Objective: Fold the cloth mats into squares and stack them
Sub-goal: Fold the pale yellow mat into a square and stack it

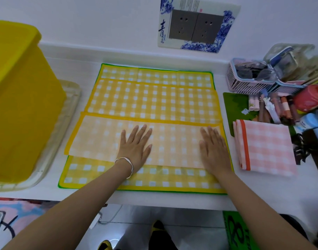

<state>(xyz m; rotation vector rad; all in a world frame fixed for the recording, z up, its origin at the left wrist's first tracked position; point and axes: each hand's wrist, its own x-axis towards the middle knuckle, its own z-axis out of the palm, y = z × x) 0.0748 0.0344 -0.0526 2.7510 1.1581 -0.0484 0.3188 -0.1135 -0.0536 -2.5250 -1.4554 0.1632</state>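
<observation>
A yellow checked cloth mat (pixel 154 100) lies on the white counter, its near edge folded over so a paler strip (pixel 100 138) shows its back. Under it a second yellow checked mat with a green border (pixel 154 179) sticks out at the near and far edges. My left hand (pixel 134 145) lies flat on the folded strip, fingers straight and spread, a silver bangle on the wrist. My right hand (pixel 213 147) presses flat on the strip's right end. A folded pink checked mat with an orange border (pixel 268 147) lies to the right.
A yellow plastic bin (pixel 19 105) stands on a pale tray (pixel 64 127) at the left. At the right sit a pink basket (pixel 244 83), a green board (pixel 234 107) and several small bottles and tubes. Wall sockets (pixel 196 26) are behind. The counter's front edge (pixel 154 201) is close to me.
</observation>
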